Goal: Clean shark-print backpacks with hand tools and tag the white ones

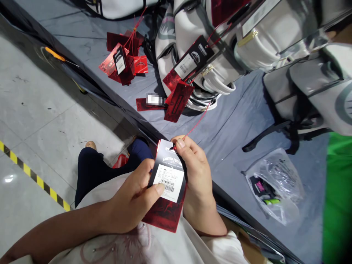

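Note:
A black and red hang tag (167, 216) with a white barcode label is held in front of my body. My left hand (137, 194) pinches its left edge, the thumb lying on the label. My right hand (196, 168) grips the tag's top right corner, thumb and finger closed near the hole where a red string (196, 126) passes through. The string runs up to a white and grey bag (217, 62) on the table. Other red and black tags (178, 102) hang by that bag.
A bunch of red tags on strings (121, 62) lies on the grey-covered table (236, 117). Grey and white backpacks (299, 84) lie at the right, above a clear plastic bag (286, 179) with small items. A green surface (337, 198) borders the right. Yellow-black tape (40, 181) marks the floor.

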Tool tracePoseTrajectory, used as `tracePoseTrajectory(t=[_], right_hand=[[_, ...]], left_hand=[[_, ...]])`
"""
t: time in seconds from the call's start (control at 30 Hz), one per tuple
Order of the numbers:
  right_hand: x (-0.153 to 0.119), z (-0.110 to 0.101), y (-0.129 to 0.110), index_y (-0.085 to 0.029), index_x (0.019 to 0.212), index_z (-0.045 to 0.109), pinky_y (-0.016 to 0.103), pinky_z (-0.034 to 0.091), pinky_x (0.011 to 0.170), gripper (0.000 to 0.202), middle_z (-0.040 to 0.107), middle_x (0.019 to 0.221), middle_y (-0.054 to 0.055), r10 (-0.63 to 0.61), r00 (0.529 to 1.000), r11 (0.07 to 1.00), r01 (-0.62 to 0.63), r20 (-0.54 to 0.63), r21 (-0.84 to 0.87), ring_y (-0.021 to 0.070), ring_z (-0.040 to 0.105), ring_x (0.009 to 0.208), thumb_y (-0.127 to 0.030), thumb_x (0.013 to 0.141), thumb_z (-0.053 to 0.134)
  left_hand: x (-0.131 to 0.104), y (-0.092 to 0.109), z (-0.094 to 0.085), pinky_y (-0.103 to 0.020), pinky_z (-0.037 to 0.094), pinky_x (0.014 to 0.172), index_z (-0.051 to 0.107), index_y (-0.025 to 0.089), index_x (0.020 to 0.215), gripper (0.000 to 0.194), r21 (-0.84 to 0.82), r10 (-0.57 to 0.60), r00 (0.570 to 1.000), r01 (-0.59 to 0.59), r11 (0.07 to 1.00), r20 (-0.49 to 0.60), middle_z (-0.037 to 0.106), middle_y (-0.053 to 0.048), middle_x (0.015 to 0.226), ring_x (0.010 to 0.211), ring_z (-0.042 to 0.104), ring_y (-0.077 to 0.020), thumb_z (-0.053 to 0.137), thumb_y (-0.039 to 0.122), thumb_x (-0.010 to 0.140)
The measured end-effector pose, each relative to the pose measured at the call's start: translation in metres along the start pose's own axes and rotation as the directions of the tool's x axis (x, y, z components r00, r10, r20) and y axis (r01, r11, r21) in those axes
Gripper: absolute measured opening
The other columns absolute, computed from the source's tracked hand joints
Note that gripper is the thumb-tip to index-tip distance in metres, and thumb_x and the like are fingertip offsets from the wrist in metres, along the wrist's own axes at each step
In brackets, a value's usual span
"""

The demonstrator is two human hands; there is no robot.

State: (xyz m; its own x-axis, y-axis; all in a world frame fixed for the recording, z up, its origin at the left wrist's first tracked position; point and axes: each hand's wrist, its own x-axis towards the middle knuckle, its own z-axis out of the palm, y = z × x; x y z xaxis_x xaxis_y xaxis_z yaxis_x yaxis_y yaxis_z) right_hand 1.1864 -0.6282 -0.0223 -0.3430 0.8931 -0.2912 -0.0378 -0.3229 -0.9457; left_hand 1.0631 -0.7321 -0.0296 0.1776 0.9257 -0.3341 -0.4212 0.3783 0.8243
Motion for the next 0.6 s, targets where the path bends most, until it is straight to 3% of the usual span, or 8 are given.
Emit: tracePoseTrajectory(t=[0.6], right_hand=[[0.0007, 0.004, 0.0002, -0.019, 0.074, 0.056, 0.02, 0.033, 0.048, 0.025, 0.045, 0.061, -0.006, -0.002, 1.0, 1.0, 0.003, -0.011, 0.031, 0.0075, 0.035, 0.051, -0.04, 0.084, 0.066]], left_hand=[[0.0009, 0.0048, 0.0032, -0.027, 0.05, 0.075, 0.045, 0.023, 0.101, 0.01, -0.069, -0.028, 1.0, 0.028, 0.997, 0.002, 0.067, 0.001, 0.09, 0.08, 0.062, -0.0136, 0.051, 0.024, 0.093]])
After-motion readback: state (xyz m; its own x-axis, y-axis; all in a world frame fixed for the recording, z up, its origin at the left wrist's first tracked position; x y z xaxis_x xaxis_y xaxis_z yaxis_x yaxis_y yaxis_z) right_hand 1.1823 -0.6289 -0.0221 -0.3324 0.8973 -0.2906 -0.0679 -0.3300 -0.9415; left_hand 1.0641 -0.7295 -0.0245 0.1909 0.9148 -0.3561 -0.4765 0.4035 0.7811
